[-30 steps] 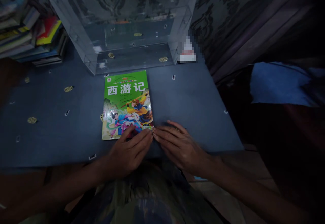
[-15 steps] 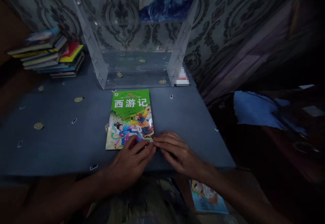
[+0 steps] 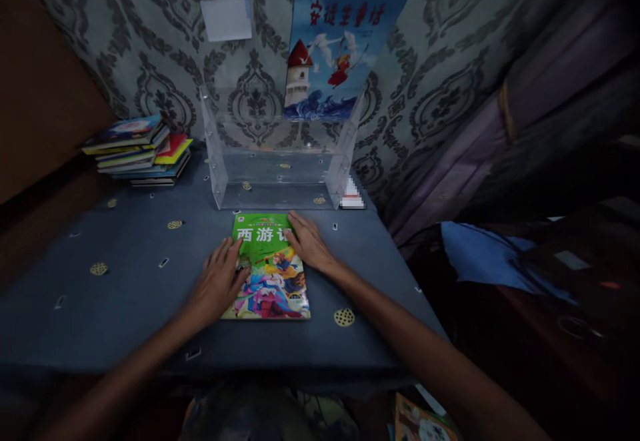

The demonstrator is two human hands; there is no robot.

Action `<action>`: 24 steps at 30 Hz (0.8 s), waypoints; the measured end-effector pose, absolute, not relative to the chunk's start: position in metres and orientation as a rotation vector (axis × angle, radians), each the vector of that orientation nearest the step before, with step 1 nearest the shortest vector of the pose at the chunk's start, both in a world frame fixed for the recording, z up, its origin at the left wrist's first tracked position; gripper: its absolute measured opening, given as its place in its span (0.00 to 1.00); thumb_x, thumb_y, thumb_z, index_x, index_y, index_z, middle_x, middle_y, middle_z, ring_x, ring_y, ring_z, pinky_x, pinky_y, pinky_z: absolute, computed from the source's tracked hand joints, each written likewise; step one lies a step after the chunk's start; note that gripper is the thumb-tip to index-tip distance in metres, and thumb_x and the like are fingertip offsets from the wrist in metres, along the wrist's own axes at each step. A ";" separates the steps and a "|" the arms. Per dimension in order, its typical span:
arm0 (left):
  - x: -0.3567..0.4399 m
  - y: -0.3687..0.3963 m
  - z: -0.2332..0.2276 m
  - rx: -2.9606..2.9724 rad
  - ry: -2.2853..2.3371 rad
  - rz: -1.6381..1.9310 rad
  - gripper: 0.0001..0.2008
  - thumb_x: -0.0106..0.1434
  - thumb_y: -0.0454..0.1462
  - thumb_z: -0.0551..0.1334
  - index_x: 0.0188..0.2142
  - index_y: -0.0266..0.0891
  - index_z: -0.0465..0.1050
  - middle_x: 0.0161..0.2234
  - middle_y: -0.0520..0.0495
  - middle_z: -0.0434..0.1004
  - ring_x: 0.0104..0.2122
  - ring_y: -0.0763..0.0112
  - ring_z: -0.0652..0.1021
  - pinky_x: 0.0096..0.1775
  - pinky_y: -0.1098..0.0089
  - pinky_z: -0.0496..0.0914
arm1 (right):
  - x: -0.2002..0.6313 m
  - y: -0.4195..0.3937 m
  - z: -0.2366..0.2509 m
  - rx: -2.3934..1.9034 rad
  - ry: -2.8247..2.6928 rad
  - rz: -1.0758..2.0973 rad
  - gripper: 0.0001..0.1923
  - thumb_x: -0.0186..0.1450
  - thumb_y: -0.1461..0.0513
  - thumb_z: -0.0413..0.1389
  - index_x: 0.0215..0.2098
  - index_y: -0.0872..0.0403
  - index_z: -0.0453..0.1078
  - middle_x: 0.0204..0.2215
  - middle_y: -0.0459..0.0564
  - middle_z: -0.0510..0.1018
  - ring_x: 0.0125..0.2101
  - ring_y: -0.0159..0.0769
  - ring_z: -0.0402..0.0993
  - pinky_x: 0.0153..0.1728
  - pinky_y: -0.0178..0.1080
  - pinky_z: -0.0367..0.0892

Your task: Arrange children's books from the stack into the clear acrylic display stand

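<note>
A closed picture book [image 3: 270, 287] with a green cover and white Chinese title lies flat on the cloth-covered table. My left hand [image 3: 217, 284] rests along its left side, fingers stretched out, thumb over the cover. At the upper right edge of the book lies my right hand [image 3: 310, 241], its fingers straight and covering part of the last title character. Neither hand is wrapped round the book. Just behind it stands a clear acrylic rack [image 3: 275, 196] with upright side panels.
A stack of books [image 3: 135, 151] sits at the back left. A blue poster-like cover [image 3: 325, 47] and a white card [image 3: 227, 19] show against the patterned wall. Beside the rack is a blurred white object [image 3: 353, 195]. Another book [image 3: 423, 421] lies below the table's front edge.
My hands have parted from the book's lower right corner. The left has moved to its left side, the right up to its upper right edge. The view has tilted upward.
</note>
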State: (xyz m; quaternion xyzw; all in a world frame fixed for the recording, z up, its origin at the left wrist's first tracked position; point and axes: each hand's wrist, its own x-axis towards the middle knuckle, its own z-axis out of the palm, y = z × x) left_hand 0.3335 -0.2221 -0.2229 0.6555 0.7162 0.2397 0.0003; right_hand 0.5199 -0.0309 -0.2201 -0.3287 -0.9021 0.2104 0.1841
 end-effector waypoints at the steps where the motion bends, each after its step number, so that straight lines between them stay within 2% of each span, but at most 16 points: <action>1: 0.334 -0.222 -0.223 2.034 2.264 0.766 0.28 0.72 0.45 0.52 0.68 0.38 0.53 0.65 0.30 0.64 0.66 0.48 0.64 0.60 0.46 0.63 | 0.520 -0.028 -0.223 -0.911 -2.532 0.611 0.27 0.73 0.56 0.45 0.67 0.60 0.61 0.68 0.66 0.61 0.68 0.50 0.57 0.68 0.59 0.52; 4: 0.332 -0.217 -0.221 1.961 2.294 0.797 0.29 0.71 0.45 0.53 0.67 0.35 0.55 0.61 0.28 0.68 0.64 0.44 0.66 0.57 0.42 0.64 | 0.526 -0.027 -0.228 -0.893 -2.483 0.658 0.29 0.73 0.55 0.45 0.67 0.61 0.59 0.68 0.66 0.60 0.69 0.50 0.56 0.67 0.58 0.53; 6: 0.327 -0.212 -0.219 1.914 2.245 0.845 0.28 0.70 0.44 0.54 0.66 0.35 0.57 0.58 0.30 0.72 0.60 0.45 0.70 0.56 0.42 0.65 | 0.532 -0.033 -0.230 -0.928 -2.442 0.683 0.29 0.73 0.55 0.46 0.67 0.61 0.59 0.68 0.67 0.60 0.69 0.50 0.55 0.67 0.58 0.55; 10: 0.318 -0.205 -0.211 1.685 2.049 1.065 0.26 0.67 0.41 0.57 0.62 0.35 0.62 0.53 0.34 0.75 0.55 0.50 0.74 0.58 0.46 0.66 | 0.541 -0.055 -0.231 -0.971 -2.432 0.701 0.29 0.73 0.57 0.43 0.68 0.64 0.58 0.68 0.67 0.60 0.70 0.49 0.53 0.69 0.56 0.52; 12: 0.317 -0.202 -0.206 1.457 1.896 1.252 0.23 0.64 0.41 0.61 0.57 0.38 0.67 0.54 0.38 0.76 0.55 0.54 0.75 0.58 0.53 0.67 | 0.543 -0.065 -0.230 -0.962 -2.439 0.694 0.29 0.73 0.58 0.41 0.68 0.63 0.56 0.69 0.65 0.59 0.70 0.47 0.52 0.70 0.56 0.50; 15: 0.319 -0.200 -0.196 0.961 1.698 1.508 0.21 0.59 0.36 0.66 0.52 0.41 0.69 0.48 0.43 0.79 0.47 0.63 0.80 0.47 0.66 0.74 | 0.542 -0.072 -0.227 -0.973 -2.443 0.691 0.29 0.73 0.58 0.40 0.68 0.65 0.56 0.69 0.65 0.58 0.70 0.46 0.52 0.70 0.53 0.50; 18: 0.324 -0.198 -0.187 0.476 1.516 1.604 0.18 0.57 0.29 0.66 0.47 0.39 0.69 0.37 0.49 0.81 0.31 0.73 0.81 0.32 0.75 0.74 | 0.542 -0.073 -0.226 -0.987 -2.443 0.691 0.30 0.73 0.59 0.40 0.68 0.67 0.56 0.69 0.67 0.57 0.70 0.48 0.53 0.70 0.52 0.51; 21: 0.329 -0.195 -0.183 0.305 1.404 1.532 0.09 0.59 0.27 0.64 0.39 0.35 0.70 0.29 0.48 0.80 0.22 0.75 0.78 0.25 0.77 0.72 | 0.543 -0.074 -0.227 -0.977 -2.416 0.707 0.29 0.73 0.59 0.40 0.69 0.65 0.56 0.70 0.65 0.58 0.70 0.48 0.53 0.69 0.53 0.53; 24: 0.333 -0.193 -0.185 0.299 1.373 1.503 0.06 0.59 0.27 0.65 0.36 0.33 0.72 0.28 0.46 0.80 0.22 0.71 0.79 0.27 0.74 0.75 | 0.545 -0.075 -0.230 -0.960 -2.383 0.726 0.29 0.73 0.59 0.41 0.69 0.63 0.56 0.70 0.65 0.58 0.70 0.47 0.54 0.70 0.52 0.53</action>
